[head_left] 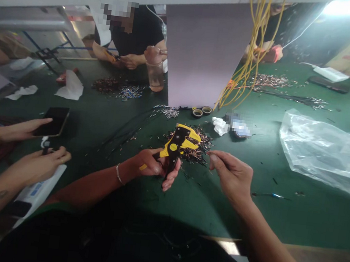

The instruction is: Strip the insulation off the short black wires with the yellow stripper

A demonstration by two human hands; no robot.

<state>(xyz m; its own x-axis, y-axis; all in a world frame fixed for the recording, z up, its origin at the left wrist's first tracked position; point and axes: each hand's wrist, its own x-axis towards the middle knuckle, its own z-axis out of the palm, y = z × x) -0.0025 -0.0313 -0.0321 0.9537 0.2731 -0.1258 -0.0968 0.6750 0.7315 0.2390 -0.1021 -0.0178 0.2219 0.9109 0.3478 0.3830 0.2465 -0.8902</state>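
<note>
My left hand (154, 164) is wrapped around the handles of a yellow and black wire stripper (173, 147). Its jaws face right, over a pile of short black wire offcuts with copper-coloured ends (204, 141). To the right of the jaws, my right hand (231, 174) is closed in a pinch. A thin black wire (208, 153) shows a little at its fingertips; most of it is hidden. Between the pinched fingers and the jaws there is a small gap. Long dark wires (124, 127) lie on the green table to the left of the stripper.
A co-worker's hands at left hold a phone (55, 121) and a cable. Across the table, another person works near a plastic bottle (155, 71). A pale panel (203, 58) and hanging yellow cables (251, 51) stand ahead. At right lies a clear plastic bag (325, 153).
</note>
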